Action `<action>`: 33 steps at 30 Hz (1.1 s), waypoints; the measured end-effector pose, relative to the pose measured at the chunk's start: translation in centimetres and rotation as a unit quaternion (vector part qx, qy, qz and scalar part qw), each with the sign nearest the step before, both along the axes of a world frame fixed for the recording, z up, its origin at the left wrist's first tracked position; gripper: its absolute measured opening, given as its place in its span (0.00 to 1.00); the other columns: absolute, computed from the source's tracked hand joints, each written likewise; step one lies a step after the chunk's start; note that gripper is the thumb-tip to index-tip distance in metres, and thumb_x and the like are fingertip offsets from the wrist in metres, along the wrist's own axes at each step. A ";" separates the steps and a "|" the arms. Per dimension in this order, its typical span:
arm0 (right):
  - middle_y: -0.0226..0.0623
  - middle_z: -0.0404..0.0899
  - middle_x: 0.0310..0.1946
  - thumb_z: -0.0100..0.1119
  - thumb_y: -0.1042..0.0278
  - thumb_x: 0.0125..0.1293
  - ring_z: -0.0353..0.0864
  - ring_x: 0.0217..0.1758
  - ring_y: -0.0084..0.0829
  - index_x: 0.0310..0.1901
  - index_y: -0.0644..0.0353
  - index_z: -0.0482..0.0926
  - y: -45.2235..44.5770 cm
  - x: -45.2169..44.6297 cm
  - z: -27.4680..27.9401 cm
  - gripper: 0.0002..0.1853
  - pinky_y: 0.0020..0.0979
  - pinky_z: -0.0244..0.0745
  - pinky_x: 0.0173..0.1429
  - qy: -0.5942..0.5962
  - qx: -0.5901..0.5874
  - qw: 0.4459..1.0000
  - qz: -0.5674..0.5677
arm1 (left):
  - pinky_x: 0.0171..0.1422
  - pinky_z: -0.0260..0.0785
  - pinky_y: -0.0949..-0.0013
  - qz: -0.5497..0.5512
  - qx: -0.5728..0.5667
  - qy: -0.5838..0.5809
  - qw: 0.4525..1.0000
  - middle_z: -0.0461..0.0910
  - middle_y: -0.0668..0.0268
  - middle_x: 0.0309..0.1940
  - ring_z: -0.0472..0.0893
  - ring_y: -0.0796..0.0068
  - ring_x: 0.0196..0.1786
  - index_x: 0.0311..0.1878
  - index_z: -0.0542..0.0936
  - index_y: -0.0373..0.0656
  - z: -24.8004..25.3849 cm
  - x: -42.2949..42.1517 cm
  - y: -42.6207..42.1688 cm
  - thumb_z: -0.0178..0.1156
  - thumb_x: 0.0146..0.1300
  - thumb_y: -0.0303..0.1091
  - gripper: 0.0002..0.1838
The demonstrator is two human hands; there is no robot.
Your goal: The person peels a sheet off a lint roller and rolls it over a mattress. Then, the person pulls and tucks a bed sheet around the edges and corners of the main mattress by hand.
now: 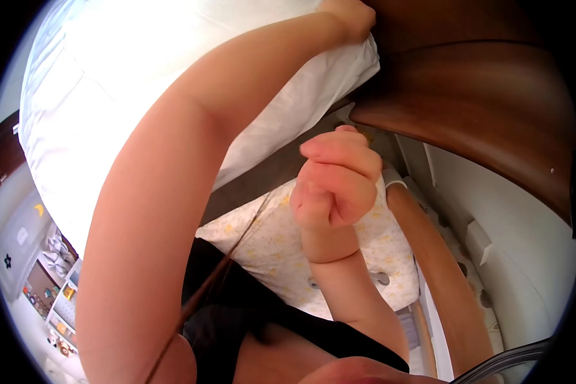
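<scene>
My left arm reaches across a white bed sheet, and my left hand is closed at the sheet's corner, beside dark brown wood. The top edge of the view cuts off part of that hand, and its fingertips are hidden. Lower down, my right hand is curled into a fist with the wrist bent. Nothing sticks out of this fist. Behind and below it lies a pale cloth with a yellow floral print.
A curved dark wooden headboard fills the upper right. Along the right run a light wooden rail and a pale wall. Shelves with small items stand at the far left. A dark strand of hair crosses the view.
</scene>
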State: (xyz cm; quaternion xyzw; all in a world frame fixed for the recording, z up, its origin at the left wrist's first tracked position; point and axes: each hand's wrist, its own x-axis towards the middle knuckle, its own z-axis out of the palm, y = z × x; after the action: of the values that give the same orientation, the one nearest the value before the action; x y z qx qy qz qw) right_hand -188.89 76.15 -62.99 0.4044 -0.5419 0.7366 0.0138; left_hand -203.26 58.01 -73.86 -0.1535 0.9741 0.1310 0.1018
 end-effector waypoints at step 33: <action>0.37 0.75 0.50 0.55 0.68 0.64 0.71 0.55 0.33 0.48 0.64 0.76 -4.0 0.6 -10.8 0.13 0.35 0.65 0.62 -0.312 0.133 0.907 -0.249 | 0.71 0.35 0.31 0.441 0.116 -0.279 0.845 0.19 0.43 0.75 0.20 0.37 0.76 0.75 0.24 0.44 7.1 44.7 -1.5 0.76 0.37 0.62 0.79</action>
State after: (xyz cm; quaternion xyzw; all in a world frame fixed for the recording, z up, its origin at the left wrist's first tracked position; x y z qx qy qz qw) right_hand -188.33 72.18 -73.79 0.0044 -0.6946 0.7189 -0.0272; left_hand -158.58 56.51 -66.78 -0.5841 0.7122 0.2255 0.3174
